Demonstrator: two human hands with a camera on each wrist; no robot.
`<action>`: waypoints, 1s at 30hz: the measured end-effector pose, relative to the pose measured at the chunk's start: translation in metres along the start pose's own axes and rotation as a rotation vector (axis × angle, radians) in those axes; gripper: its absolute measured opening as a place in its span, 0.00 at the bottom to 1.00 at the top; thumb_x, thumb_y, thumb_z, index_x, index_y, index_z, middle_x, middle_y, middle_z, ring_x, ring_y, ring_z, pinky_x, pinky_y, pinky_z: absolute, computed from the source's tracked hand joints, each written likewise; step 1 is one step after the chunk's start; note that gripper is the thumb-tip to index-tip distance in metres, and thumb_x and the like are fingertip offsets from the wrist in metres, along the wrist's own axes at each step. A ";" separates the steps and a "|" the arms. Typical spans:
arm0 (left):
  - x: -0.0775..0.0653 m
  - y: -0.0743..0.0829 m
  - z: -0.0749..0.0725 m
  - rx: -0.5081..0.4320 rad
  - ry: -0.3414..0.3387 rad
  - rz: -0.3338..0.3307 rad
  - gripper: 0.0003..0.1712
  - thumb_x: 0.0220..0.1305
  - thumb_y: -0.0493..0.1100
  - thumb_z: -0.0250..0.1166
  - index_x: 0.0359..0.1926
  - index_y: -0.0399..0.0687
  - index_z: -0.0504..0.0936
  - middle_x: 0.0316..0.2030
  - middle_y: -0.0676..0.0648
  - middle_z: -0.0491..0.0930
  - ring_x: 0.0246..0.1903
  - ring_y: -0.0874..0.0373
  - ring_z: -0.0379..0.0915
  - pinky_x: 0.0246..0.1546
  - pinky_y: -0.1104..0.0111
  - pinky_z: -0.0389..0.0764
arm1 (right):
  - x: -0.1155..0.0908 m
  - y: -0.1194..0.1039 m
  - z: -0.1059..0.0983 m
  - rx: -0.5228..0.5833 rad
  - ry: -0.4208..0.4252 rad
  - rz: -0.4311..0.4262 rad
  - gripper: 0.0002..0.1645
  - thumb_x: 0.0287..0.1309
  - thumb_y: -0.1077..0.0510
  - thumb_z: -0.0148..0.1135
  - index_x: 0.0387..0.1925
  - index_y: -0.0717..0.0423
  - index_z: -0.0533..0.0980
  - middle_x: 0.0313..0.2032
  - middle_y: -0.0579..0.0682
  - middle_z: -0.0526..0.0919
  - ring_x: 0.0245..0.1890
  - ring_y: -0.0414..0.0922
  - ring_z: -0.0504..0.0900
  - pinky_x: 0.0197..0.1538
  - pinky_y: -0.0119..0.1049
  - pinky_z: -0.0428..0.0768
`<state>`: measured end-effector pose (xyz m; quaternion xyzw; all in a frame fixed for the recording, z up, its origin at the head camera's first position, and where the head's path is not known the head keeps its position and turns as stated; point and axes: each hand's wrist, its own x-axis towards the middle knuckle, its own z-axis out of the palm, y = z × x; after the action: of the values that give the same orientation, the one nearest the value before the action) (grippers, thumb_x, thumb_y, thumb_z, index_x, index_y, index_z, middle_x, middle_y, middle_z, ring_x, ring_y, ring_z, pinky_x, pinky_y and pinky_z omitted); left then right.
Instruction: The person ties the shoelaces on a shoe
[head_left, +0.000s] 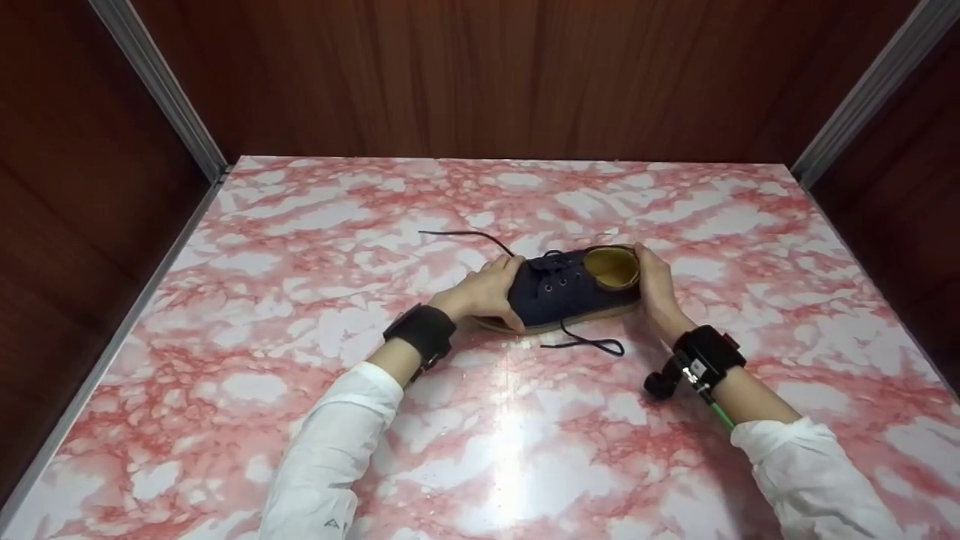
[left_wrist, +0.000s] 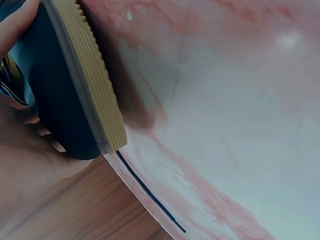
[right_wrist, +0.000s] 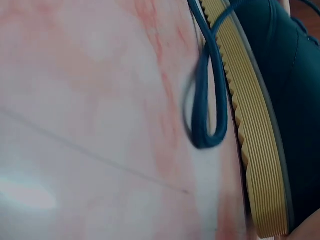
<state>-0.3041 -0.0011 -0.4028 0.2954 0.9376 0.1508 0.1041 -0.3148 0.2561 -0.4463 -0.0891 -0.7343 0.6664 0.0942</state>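
Note:
A dark navy lace-up shoe (head_left: 551,304) with a yellowish lining lies lengthwise on the table, toe to the left. My left hand (head_left: 484,294) grips the toe end, thumb on the near side and fingers over the far side. Around the heel, my right hand (head_left: 657,289) holds the shoe from the right. One loose lace (head_left: 469,233) trails off beyond the toe. The other lace (head_left: 600,343) lies on the near side, and its loop (right_wrist: 200,117) hangs beside the ribbed tan sole (right_wrist: 265,165) in the right wrist view. In the left wrist view the sole (left_wrist: 97,85) faces the camera.
The table (head_left: 300,420) has a red-and-white marbled, glossy top. Dark wood panels (head_left: 487,82) rise at its back and both sides, with metal strips (head_left: 161,90) at the corners. Black wrist-worn cameras (head_left: 709,356) sit on both wrists.

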 end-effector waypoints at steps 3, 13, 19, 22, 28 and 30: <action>0.000 -0.003 -0.001 -0.012 -0.010 0.003 0.62 0.07 0.64 0.61 0.51 0.50 0.43 0.47 0.47 0.48 0.45 0.55 0.44 0.35 0.57 0.53 | -0.003 0.002 0.002 -0.014 0.006 -0.010 0.29 0.39 0.38 0.38 0.31 0.57 0.70 0.30 0.52 0.70 0.30 0.44 0.67 0.33 0.33 0.61; -0.012 -0.003 -0.001 -0.086 0.096 -0.103 0.58 0.10 0.67 0.57 0.50 0.54 0.45 0.42 0.48 0.51 0.39 0.55 0.49 0.30 0.63 0.57 | 0.010 0.007 -0.010 0.045 -0.071 0.053 0.29 0.35 0.38 0.43 0.33 0.56 0.69 0.32 0.53 0.70 0.32 0.45 0.67 0.35 0.33 0.62; -0.031 -0.003 -0.002 -0.195 0.230 -0.245 0.51 0.22 0.67 0.53 0.48 0.43 0.48 0.40 0.43 0.50 0.37 0.51 0.49 0.31 0.64 0.58 | 0.011 -0.002 -0.012 0.119 -0.155 0.121 0.29 0.37 0.39 0.43 0.34 0.58 0.68 0.33 0.55 0.69 0.33 0.47 0.67 0.35 0.35 0.61; -0.041 0.000 0.001 -0.253 0.272 -0.287 0.47 0.29 0.64 0.52 0.47 0.39 0.48 0.39 0.41 0.49 0.36 0.49 0.49 0.33 0.67 0.58 | 0.015 -0.004 -0.011 0.067 -0.170 0.125 0.29 0.37 0.39 0.43 0.35 0.58 0.68 0.33 0.53 0.69 0.33 0.45 0.66 0.37 0.33 0.59; -0.055 0.011 0.008 -0.361 0.273 -0.378 0.49 0.33 0.62 0.51 0.49 0.35 0.42 0.42 0.38 0.46 0.39 0.46 0.47 0.35 0.66 0.57 | 0.022 -0.007 -0.013 0.079 -0.318 0.138 0.27 0.39 0.43 0.44 0.36 0.59 0.66 0.35 0.54 0.68 0.36 0.46 0.64 0.39 0.33 0.57; -0.056 0.014 0.011 -0.372 0.277 -0.391 0.49 0.34 0.61 0.51 0.50 0.34 0.42 0.43 0.37 0.45 0.40 0.46 0.46 0.36 0.66 0.57 | 0.018 -0.011 -0.012 0.099 -0.358 0.130 0.25 0.42 0.44 0.42 0.36 0.60 0.66 0.35 0.54 0.68 0.35 0.47 0.64 0.39 0.34 0.57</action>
<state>-0.2482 -0.0202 -0.4020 0.0616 0.9384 0.3357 0.0544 -0.3292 0.2711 -0.4343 -0.0117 -0.6982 0.7117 -0.0770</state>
